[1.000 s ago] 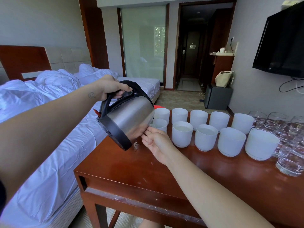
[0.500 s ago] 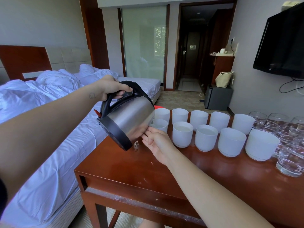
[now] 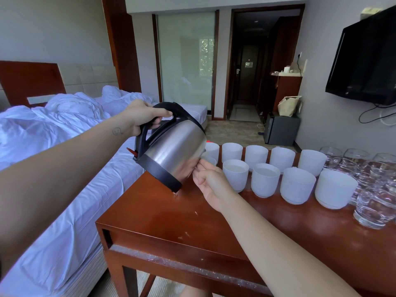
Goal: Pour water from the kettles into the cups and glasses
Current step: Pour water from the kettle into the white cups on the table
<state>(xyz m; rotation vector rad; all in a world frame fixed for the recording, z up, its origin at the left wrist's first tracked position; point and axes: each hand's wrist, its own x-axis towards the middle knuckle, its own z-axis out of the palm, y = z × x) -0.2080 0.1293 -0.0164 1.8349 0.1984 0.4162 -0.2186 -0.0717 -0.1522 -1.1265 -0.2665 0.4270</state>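
Kettle: a steel kettle (image 3: 171, 146) is held tilted at centre frame, above the wooden table (image 3: 171, 221).
Left hand: the left hand (image 3: 143, 113) is wrapped tightly round the kettle's black handle.
Right hand: the right hand (image 3: 211, 181) is curled, pinching a small cup (image 3: 211, 160) mostly hidden behind the kettle.
Cups: white cups (image 3: 265, 180) are set in two rows, centre right; water is seen in two.
Glasses: glasses (image 3: 374, 207) are clustered at the right edge.
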